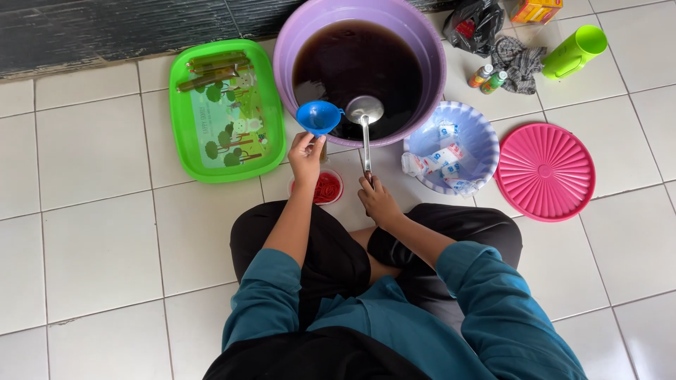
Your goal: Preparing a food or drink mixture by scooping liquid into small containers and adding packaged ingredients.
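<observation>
The far rim of the large purple plastic basin point(422, 42) runs off the top edge, so we cannot see its whole round. The orange cardboard box point(535, 10) is cut there too. Under the blue plastic funnel point(318, 116) we cannot tell what our left hand point(305, 156) pinches. Our right hand point(379, 202) covers the end of the metal ladle point(365, 119). The contents of the crumpled black plastic bag point(475, 24) and the small white packets point(440, 160) are too small to make out.
</observation>
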